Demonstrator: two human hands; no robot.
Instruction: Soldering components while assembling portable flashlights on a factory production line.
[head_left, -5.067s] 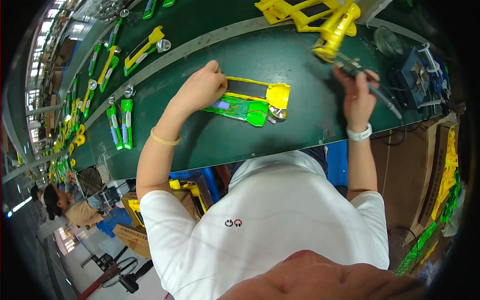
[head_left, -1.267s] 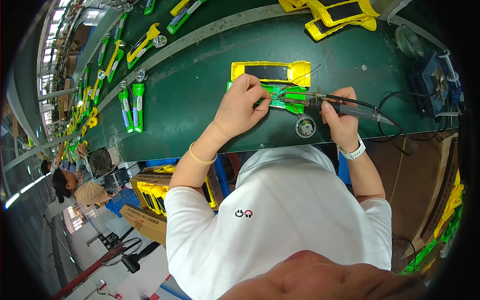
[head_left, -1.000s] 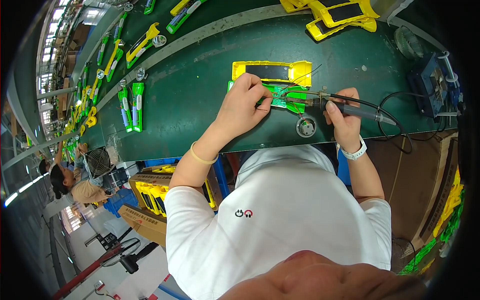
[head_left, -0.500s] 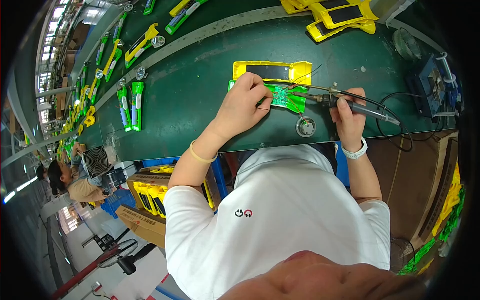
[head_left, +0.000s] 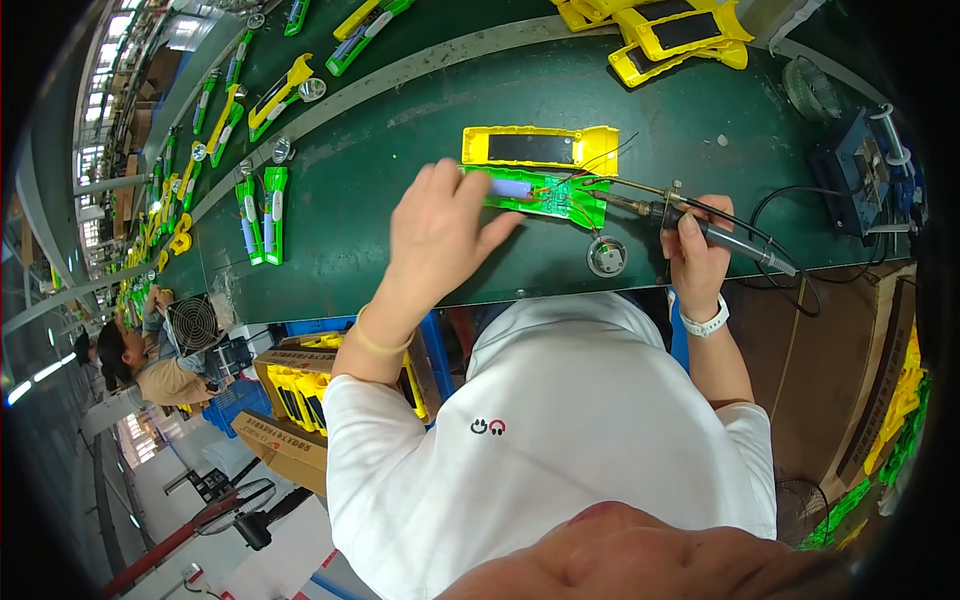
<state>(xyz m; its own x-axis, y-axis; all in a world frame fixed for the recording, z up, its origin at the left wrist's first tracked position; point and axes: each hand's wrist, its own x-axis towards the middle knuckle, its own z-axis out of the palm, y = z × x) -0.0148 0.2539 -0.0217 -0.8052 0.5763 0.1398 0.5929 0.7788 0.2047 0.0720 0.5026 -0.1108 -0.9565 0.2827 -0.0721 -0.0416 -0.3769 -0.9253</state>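
In my right hand [head_left: 697,250] is a soldering iron [head_left: 725,238] with a thin metal feed tube beside it, fingers closed round its dark handle. Its tip points left at the green circuit board [head_left: 560,196] inside a green plastic shell [head_left: 590,213]. A blue cylindrical battery [head_left: 510,188] lies in the same shell. My left hand [head_left: 435,225], slightly blurred, hovers at the shell's left end, thumb spread from the fingers. Just behind lies a yellow shell [head_left: 592,150] with a dark panel. A round lamp head [head_left: 607,256] rests in front, wired to the board.
Stacked yellow shells [head_left: 690,35] lie at the far right. A blue soldering station [head_left: 850,175] stands at the right, its cable looping beside my hand. Two green shells with batteries [head_left: 262,215] lie at left; more line the conveyor beyond a metal rail. A co-worker [head_left: 150,370] sits far left.
My left hand has moved left and its thumb has spread, uncovering the battery. The soldering iron and my right hand have shifted slightly down; the green shell is a little tilted.
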